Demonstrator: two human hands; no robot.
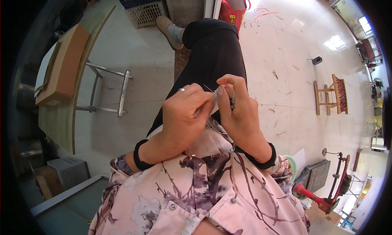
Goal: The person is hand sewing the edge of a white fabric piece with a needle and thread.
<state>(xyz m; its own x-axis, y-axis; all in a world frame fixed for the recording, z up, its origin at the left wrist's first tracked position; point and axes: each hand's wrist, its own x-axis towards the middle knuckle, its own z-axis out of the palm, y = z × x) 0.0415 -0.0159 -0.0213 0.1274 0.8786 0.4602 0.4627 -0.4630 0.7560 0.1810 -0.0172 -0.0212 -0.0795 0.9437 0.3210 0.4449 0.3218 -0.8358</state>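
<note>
Above my lap, both hands meet with their fingertips close together. My left hand [181,112], a ring on one finger, is closed in a pinch on a small whitish piece [215,97]. From the other side, my right hand [240,110] pinches the same piece between thumb and fingers, its index finger bent over the top. A thin, pale, needle-like sliver [208,88] sticks out between the fingertips. Below the hands, thin whitish strands [220,128] loop down against my shirt. My fingers hide most of the piece, so its exact kind is unclear.
At left stands a table [96,35] bearing a cardboard box [67,67]. A plastic crate [145,14] and a red bag [232,8] are ahead. At right are a small wooden stool [330,94] and a red metal hand-operated device [326,202]. Scraps litter the floor [281,71].
</note>
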